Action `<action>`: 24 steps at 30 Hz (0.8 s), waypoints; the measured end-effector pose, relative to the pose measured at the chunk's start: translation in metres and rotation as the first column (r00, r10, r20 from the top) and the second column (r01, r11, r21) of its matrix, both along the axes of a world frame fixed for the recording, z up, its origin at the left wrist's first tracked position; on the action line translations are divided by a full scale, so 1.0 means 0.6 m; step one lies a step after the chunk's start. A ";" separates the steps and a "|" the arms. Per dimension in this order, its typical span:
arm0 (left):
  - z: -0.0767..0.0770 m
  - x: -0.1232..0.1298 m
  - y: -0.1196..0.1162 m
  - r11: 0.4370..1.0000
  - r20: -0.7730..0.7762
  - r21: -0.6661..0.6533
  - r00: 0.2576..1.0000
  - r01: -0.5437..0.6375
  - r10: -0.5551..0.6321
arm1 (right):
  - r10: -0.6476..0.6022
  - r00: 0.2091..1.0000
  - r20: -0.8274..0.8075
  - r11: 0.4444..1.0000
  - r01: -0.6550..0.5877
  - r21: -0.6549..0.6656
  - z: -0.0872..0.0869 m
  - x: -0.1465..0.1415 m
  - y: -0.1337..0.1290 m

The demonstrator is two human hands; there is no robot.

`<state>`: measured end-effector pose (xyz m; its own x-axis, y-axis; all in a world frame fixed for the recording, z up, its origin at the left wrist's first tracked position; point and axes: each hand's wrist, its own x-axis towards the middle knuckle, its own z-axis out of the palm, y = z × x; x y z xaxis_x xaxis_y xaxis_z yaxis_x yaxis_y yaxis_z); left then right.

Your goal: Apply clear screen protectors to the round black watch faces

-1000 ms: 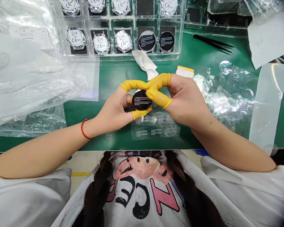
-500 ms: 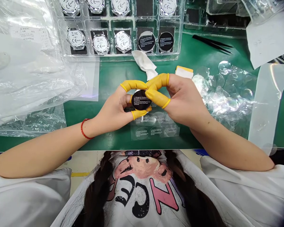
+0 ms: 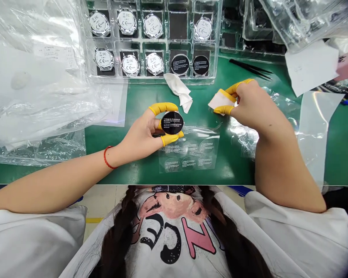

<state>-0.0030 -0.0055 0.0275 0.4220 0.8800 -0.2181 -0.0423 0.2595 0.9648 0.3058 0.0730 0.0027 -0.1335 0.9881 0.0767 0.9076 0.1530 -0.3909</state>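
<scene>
Honestly, edge-only is the way: the left hand [image 3: 140,131] pinches the watch [image 3: 172,123] by its rim over the clear sheet [image 3: 188,152], while the right hand [image 3: 251,101] nips a white tab [image 3: 224,101] off to the right.

We see a plastic tray [image 3: 133,79] of watches [image 3: 154,63] at the top middle of the surface [image 3: 237,170]. A big plastic bag [image 3: 31,96] lies to its left, tweezers [image 3: 251,67] to its right, and a cloth [image 3: 178,88] just below it.
</scene>
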 end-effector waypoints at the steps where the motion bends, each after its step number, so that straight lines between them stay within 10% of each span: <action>1: -0.001 -0.001 -0.001 1.000 0.003 0.005 1.000 -0.001 0.001 | 0.006 1.000 -0.019 0.999 -0.005 0.052 0.001 -0.004 -0.005; 10: -0.010 -0.006 0.000 0.999 -0.012 0.049 1.000 0.020 -0.019 | 0.427 0.853 -0.300 0.874 -0.305 0.378 0.091 -0.175 -0.132; 15: -0.017 -0.005 -0.002 0.993 -0.006 0.120 1.000 0.020 -0.019 | 0.524 0.851 -0.045 0.771 -0.451 0.450 0.055 -0.199 -0.132; 24: -0.020 0.000 0.003 0.998 0.051 0.055 0.999 0.015 -0.018 | 0.351 0.933 0.082 0.767 -0.337 0.546 0.026 -0.204 -0.102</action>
<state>-0.0028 -0.0036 0.0154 0.4457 0.8829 -0.1478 -0.0880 0.2075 0.9743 0.1832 0.0120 0.0182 -0.4472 0.6696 0.5930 0.7445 0.6461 -0.1681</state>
